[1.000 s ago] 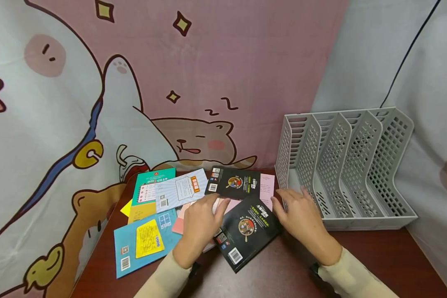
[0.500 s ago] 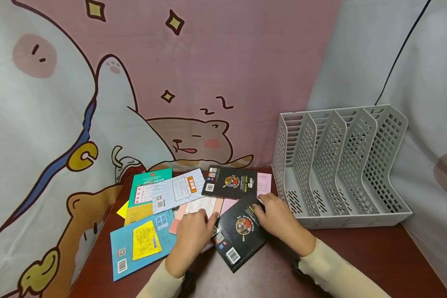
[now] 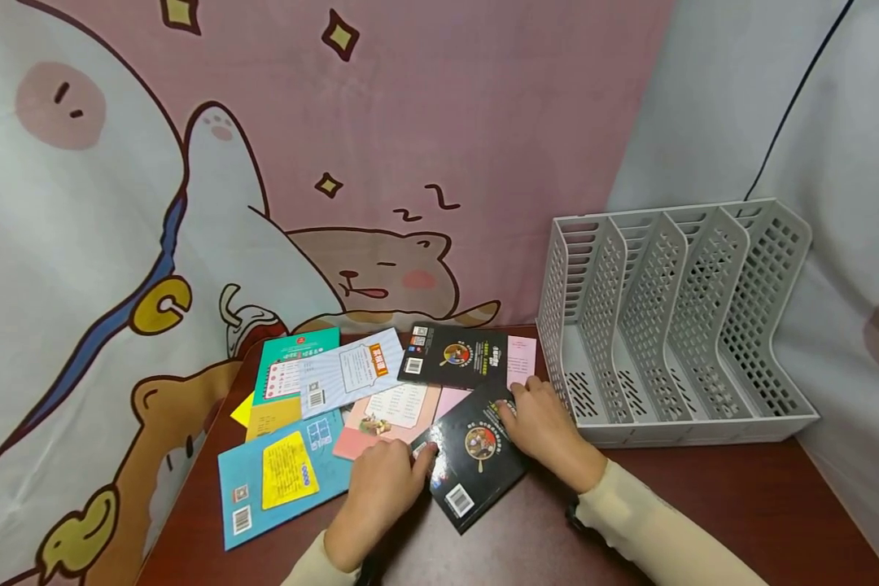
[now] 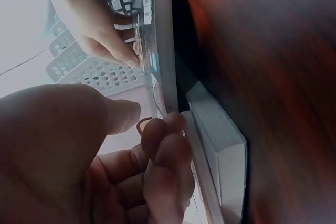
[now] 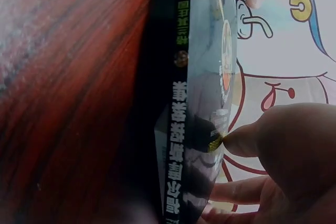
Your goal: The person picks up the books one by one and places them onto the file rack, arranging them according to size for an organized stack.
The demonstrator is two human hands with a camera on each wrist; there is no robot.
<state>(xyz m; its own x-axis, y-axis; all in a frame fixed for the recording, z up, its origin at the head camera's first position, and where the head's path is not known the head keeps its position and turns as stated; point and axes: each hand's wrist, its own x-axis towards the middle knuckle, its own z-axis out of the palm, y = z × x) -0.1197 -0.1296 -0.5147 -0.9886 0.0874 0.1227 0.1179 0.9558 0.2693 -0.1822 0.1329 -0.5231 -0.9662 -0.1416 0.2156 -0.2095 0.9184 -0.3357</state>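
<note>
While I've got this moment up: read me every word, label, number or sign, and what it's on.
"福尔摩斯探案集": white, spine of the glossy black rectangular book, right wrist view.
"格兰其庄园 吸血鬼": green, same spine, less certain.
"Z Z": drawn on the pink-and-white cartoon backdrop.
Too small or blurred: the other print, including on the second black rectangular book, striped pale-blue book, teal book, bright-blue book and salmon-pink book; barcode digits too.

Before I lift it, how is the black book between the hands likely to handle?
The black book is probably fairly stiff, since it shows no visible bend. It may be somewhat slippery, as its surface catches a glossy sheen. It seems unlikely to roll, being flat and rectangular.
</note>
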